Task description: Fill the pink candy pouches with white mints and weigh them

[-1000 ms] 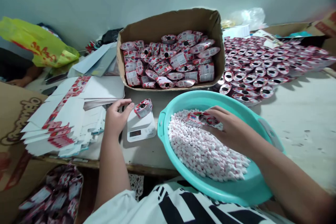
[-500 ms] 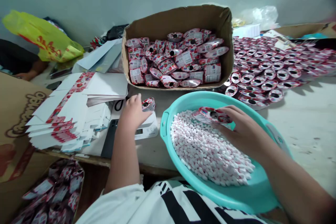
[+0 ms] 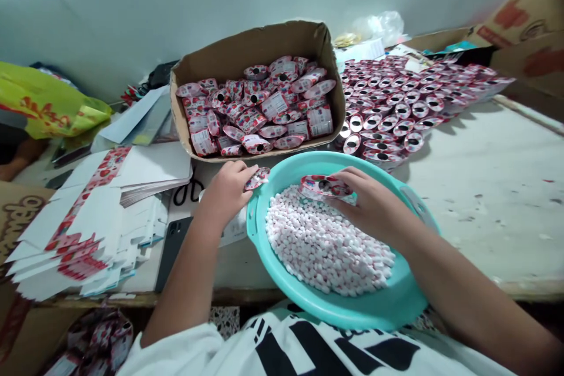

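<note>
My left hand (image 3: 227,188) is closed on a small red-and-white packet (image 3: 258,178) at the left rim of the turquoise basin (image 3: 299,299). White bits show at the packet's top. Over the basin, my right hand (image 3: 363,200) grips another red-and-white packet (image 3: 324,186), whose opening faces up. Beneath it lies a heap of small white and pinkish candies (image 3: 326,247). A white scale (image 3: 233,229) is partly hidden behind my left forearm.
A cardboard box (image 3: 176,97) of packets stands behind the basin. Rows of upright packets (image 3: 403,111) are at the right. Flat white cartons (image 3: 150,170), scissors (image 3: 187,192) and a phone (image 3: 174,249) lie left. Another person's hand (image 3: 22,155) shows at far left.
My left hand has lifted its packet from the scale and brought it to the basin's rim. My right hand still holds its packet over the candies. The view has shifted to the right.
</note>
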Tool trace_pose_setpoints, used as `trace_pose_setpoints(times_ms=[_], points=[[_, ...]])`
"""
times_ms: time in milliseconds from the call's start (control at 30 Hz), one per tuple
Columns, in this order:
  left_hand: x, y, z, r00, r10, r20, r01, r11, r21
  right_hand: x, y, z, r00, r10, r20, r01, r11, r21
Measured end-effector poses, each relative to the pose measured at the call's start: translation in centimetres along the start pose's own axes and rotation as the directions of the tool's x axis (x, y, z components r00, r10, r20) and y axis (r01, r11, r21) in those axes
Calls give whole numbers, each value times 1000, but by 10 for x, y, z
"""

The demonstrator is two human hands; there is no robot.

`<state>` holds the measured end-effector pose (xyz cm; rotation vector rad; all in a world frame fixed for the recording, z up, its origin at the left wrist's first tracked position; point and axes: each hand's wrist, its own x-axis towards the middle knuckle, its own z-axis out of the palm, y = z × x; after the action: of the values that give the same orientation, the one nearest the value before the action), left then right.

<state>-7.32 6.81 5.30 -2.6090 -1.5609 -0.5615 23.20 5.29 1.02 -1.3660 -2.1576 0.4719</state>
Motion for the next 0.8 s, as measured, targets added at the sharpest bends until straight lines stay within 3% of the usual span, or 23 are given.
trace_pose_setpoints(times_ms=[67, 200, 333, 400, 500, 667, 800], points=[[5, 1, 0, 998, 55, 12, -55, 998, 28, -1, -2, -1, 1000, -4, 8, 4, 1000, -8], [4, 2, -2, 985, 76, -156, -64, 994, 87, -2, -4, -3, 999, 19, 34, -18, 1000, -17], [-1, -1, 4, 994, 96, -51, -93, 994, 50, -3, -2, -4, 998, 26, 56, -25, 1000, -8], [-4, -4, 4, 993, 93, -69, -91, 995, 33, -4, 0, -3, 996, 22, 89, -23, 1000, 5], [-7, -8, 2, 972, 49, -230, -35, 997, 65, -4, 2, 0, 990, 29, 139, -32, 999, 14], [-15, -13, 13, 996, -11, -89, 5, 997, -75, -3, 3, 0, 986, 46, 158, -47, 999, 5], [-27, -22, 21, 960, -195, -200, 160, 971, -180, -4, 4, 1, 983, 59, 175, -59, 998, -7]])
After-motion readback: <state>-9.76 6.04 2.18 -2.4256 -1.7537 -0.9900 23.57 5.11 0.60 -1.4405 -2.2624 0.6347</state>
